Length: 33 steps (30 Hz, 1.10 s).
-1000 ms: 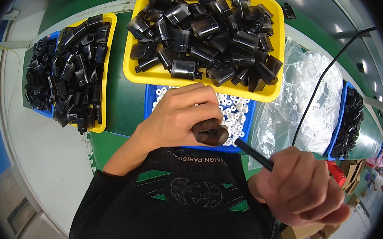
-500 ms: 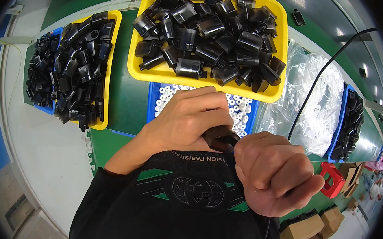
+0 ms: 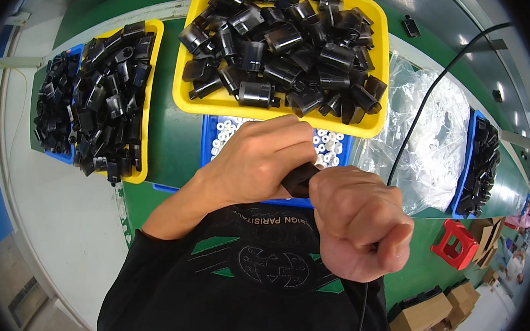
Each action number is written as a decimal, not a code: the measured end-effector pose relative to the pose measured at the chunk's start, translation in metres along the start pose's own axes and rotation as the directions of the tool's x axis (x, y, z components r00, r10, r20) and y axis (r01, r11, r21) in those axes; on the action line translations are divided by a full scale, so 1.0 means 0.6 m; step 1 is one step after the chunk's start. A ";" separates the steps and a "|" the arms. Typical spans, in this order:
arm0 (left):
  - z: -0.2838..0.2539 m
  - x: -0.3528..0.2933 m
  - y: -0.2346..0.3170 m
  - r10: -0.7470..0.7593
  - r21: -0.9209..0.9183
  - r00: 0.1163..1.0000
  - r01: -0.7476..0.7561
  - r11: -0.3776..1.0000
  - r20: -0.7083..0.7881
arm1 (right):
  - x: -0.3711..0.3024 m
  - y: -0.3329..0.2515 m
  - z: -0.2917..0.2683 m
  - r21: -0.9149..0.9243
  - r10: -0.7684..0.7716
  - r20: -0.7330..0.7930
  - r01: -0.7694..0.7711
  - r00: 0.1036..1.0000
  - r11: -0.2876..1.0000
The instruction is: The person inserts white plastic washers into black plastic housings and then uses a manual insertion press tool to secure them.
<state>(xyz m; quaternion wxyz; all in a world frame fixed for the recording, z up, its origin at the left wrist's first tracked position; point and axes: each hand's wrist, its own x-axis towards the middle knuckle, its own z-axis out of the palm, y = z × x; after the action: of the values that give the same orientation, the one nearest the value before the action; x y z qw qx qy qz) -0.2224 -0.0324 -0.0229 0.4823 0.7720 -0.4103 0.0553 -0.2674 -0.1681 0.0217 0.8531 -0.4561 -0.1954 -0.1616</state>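
Note:
My left hand [image 3: 269, 156] is closed around a dark, see-through plastic housing [image 3: 299, 179], whose open end points to the right. Pressed up close to that end is my right hand [image 3: 360, 226], curled into a fist. Whatever the fist holds is hidden by its fingers. A thin black cord [image 3: 429, 94] comes down from the upper right to behind the fist, and a black line continues below it along my shirt. Just beyond my hands stands a yellow tray [image 3: 185, 105] heaped with similar dark housings [image 3: 257, 94]. Under its near edge, a blue tray [image 3: 208, 141] contains small white rings [image 3: 329, 144].
Left are another yellow tray [image 3: 150, 94] and a blue tray [image 3: 66, 157] of black parts. Clear plastic bags [image 3: 432, 138] lie right, beside a blue tray [image 3: 461, 192] of black parts. A red stool [image 3: 456, 244] and cardboard boxes [image 3: 421, 318] stand on the floor.
My right fist has moved left and slightly up, closer against the housing, covering the gap and dark piece seen between them before. My left hand has hardly moved. The view has shifted slightly.

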 end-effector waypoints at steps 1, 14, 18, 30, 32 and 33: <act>0.000 0.000 -0.002 -0.003 -0.043 1.000 0.002 0.999 -0.019 | 0.005 -0.006 0.004 -0.019 0.029 0.000 -0.029 1.000 0.999; -0.023 0.006 0.013 -0.051 -0.148 0.995 0.038 0.988 -0.085 | 0.034 -0.038 0.040 -0.131 0.171 -0.033 -0.174 0.985 0.976; -0.025 0.006 0.013 0.002 -0.137 0.996 -0.014 0.991 -0.087 | 0.040 -0.042 0.044 -0.141 0.226 0.007 -0.223 0.974 0.965; -0.042 0.013 -0.011 0.014 -0.096 0.996 -0.023 0.995 -0.089 | 0.042 -0.037 0.050 -0.068 0.087 -0.100 -0.094 0.991 0.993; -0.046 0.023 -0.004 -0.001 -0.146 0.991 -0.018 0.989 -0.130 | 0.044 -0.059 0.045 -0.146 0.061 -0.133 -0.080 0.989 0.986; -0.049 0.019 -0.003 0.001 -0.135 0.992 -0.018 0.991 -0.126 | 0.043 -0.055 0.035 -0.035 -0.012 -0.076 0.010 0.997 0.999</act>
<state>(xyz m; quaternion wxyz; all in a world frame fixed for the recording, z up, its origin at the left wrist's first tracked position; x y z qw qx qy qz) -0.2044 -0.0155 -0.0031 0.5585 0.7303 -0.3855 0.0779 -0.2637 -0.1706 0.0685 0.8509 -0.4633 -0.1623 -0.1870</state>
